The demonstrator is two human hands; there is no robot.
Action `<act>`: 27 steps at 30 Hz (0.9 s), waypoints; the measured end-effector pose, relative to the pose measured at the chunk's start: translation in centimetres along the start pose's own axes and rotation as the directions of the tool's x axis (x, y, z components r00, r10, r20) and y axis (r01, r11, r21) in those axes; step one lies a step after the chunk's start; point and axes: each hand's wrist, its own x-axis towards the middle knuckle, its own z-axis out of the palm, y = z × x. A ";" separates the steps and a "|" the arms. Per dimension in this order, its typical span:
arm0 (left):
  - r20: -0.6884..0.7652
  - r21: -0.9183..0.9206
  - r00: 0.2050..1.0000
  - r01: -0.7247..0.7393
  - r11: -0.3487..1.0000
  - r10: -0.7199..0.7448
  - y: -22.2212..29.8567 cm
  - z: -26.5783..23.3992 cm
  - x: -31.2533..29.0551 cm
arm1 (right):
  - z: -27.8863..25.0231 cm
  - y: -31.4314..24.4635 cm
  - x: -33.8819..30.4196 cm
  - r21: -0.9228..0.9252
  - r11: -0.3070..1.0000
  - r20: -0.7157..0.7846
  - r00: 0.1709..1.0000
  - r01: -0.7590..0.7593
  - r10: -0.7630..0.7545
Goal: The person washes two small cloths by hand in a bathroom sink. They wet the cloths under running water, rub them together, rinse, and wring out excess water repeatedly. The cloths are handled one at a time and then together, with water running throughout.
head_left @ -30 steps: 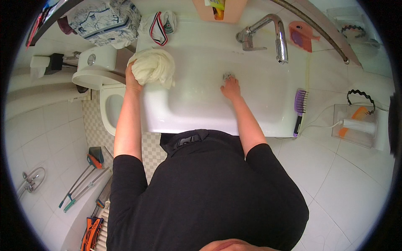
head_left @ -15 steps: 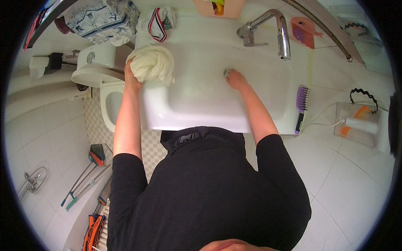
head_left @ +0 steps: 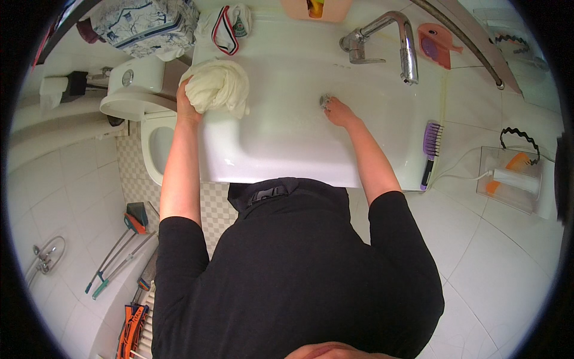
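Note:
A bundled cream-white cloth [head_left: 218, 87] rests on the left ledge of the white sink [head_left: 281, 134]. My left hand [head_left: 188, 103] grips it from its left side, fingers partly hidden in the folds. Down in the basin, my right hand [head_left: 339, 112] has its fingers bent together at the right edge of the metal drain stopper [head_left: 324, 100]. Part of the stopper shows to the left of the fingertips. Above the basin on the right stands a chrome faucet [head_left: 408, 54], with no water seen running from it.
A small white cloth with a striped band [head_left: 226, 31] lies on the sink's back left corner. On the right edge is a purple hairbrush [head_left: 431, 140]. A pink holder [head_left: 437, 45] sits behind the faucet. The toilet [head_left: 156, 146] stands to the left.
My right hand has shifted slightly to the right, and more of the drain stopper shows. My left hand stays on the bundled cloth.

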 end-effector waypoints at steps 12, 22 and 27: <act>0.043 -0.051 0.998 0.047 0.998 -0.044 0.0 -0.7 0.5 | -1.1 -0.6 -0.3 0.039 0.999 0.089 0.996 -0.011 0.008; 0.037 -0.037 0.999 0.040 0.999 -0.039 0.0 -0.6 0.5 | -2.6 -1.5 -0.8 0.125 0.988 0.184 0.981 -0.091 0.067; 0.054 -0.045 0.997 0.051 0.998 -0.048 0.1 -0.6 0.5 | -2.4 -1.4 -0.9 0.144 0.985 0.174 0.982 -0.093 0.068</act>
